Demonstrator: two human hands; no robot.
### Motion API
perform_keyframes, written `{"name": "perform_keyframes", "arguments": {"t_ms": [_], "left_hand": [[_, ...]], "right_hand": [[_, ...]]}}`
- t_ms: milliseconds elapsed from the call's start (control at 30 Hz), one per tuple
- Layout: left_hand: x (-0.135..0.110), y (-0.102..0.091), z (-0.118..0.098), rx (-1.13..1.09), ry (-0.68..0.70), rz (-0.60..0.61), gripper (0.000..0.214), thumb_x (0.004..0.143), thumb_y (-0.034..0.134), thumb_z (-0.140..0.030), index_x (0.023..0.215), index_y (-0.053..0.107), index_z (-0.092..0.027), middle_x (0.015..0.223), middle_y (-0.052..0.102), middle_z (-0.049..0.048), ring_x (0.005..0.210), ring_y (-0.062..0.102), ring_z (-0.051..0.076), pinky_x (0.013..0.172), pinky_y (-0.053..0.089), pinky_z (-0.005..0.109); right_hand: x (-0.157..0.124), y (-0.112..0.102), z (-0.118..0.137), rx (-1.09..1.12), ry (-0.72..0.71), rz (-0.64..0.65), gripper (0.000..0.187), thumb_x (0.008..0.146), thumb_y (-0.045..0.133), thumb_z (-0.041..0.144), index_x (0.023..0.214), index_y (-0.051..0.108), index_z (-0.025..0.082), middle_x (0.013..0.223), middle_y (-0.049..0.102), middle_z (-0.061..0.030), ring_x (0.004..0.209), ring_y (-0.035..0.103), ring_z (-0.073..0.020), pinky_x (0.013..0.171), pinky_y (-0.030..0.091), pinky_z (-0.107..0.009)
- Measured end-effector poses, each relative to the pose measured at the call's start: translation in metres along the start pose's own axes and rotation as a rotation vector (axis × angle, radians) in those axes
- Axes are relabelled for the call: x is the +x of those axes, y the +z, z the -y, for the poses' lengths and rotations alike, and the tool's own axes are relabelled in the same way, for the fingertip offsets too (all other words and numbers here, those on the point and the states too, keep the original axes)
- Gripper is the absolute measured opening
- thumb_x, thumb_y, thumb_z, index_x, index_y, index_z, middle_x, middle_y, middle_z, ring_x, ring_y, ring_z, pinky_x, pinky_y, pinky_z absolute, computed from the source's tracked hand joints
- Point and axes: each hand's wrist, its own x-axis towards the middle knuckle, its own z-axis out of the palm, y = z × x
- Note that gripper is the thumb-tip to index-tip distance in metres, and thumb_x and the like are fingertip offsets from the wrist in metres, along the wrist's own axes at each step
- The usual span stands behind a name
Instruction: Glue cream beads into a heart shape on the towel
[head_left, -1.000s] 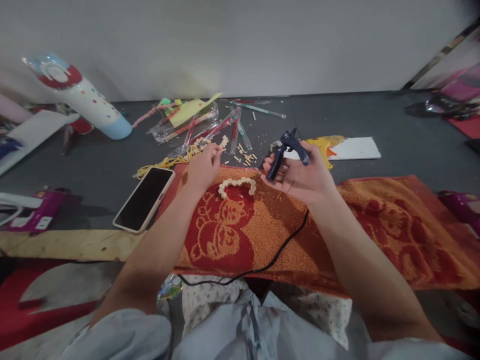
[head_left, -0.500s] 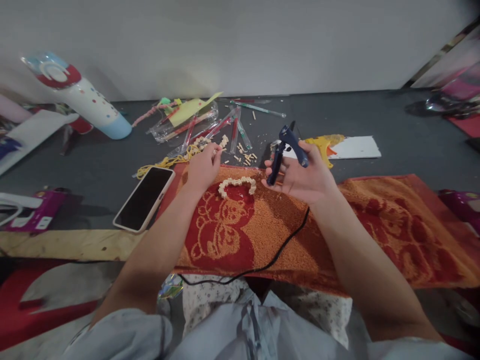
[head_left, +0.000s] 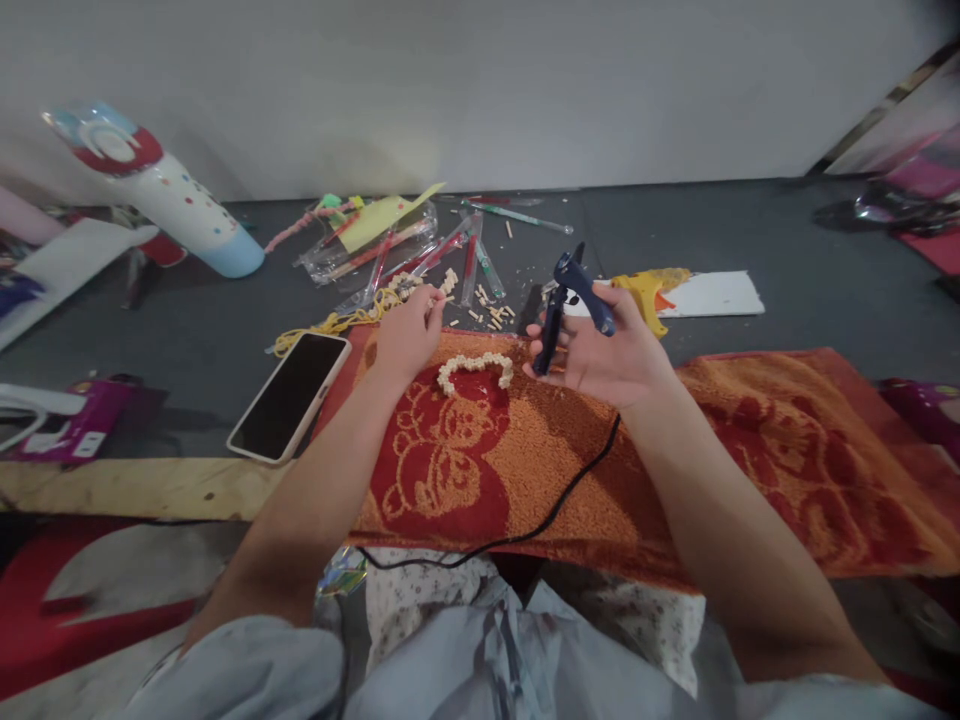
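My left hand [head_left: 409, 330] is closed in a pinch above the towel's far edge, with a small pale stick piece [head_left: 449, 299] at its fingertips. A dark blue plier-like hand tool [head_left: 594, 297] rests in my right hand [head_left: 619, 368]. Its two handles are spread apart, one by the thumb and one across the fingers. Between my hands, a curved chain of pale small pieces [head_left: 475, 362] lies on the orange and red towel [head_left: 559, 450]. Loose short pale sticks [head_left: 496, 317] are scattered on the dark table just past the towel.
A phone [head_left: 289, 398] lies left of the towel beside yellow cord [head_left: 330, 326]. Clear plastic tubes and packets [head_left: 382, 240] sit at the back. A yellow glue-gun-like tool [head_left: 646, 298] and white strip [head_left: 724, 294] lie right. A black cable [head_left: 559, 508] crosses the towel.
The plier-like tool has tilted slightly in my right hand. My left hand has stayed in nearly the same place.
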Motion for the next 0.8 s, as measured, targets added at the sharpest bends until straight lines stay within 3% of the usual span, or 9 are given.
{"name": "perform_keyframes", "arguments": {"t_ms": [267,533,800], "left_hand": [[0.0006,0.0032,0.004,-0.001,0.026,-0.04,0.014,0.093,0.05,-0.031,0.096,0.061,-0.024,0.067,0.06,0.0,0.06,0.051,0.017,0.065,0.037,0.031],[0.0015,0.001,0.0025,-0.031,-0.06,-0.05,0.011,0.094,0.053,-0.033,0.095,0.058,-0.023,0.077,0.067,0.0023,0.078,0.064,0.022,0.075,0.044,0.034],[-0.0004,-0.0021,-0.0013,-0.098,-0.048,-0.09,0.013,0.093,0.055,-0.037,0.09,0.054,-0.024,0.066,0.062,-0.0018,0.063,0.058,0.017,0.065,0.04,0.031]], "right_hand": [[-0.0021,0.0036,0.0018,0.057,0.035,-0.019,0.039,0.077,0.057,0.062,0.08,0.062,0.024,0.095,0.074,-0.0089,0.104,0.066,-0.0281,0.09,0.054,-0.05],[-0.0001,0.0015,-0.002,-0.076,0.039,-0.01,0.038,0.073,0.061,0.066,0.076,0.059,0.028,0.09,0.073,-0.0064,0.097,0.067,-0.0284,0.083,0.056,-0.049],[-0.0049,0.0066,-0.0026,-0.122,0.016,-0.007,0.039,0.072,0.063,0.064,0.083,0.062,0.027,0.095,0.072,-0.0054,0.077,0.065,-0.0203,0.067,0.057,-0.037]]}}
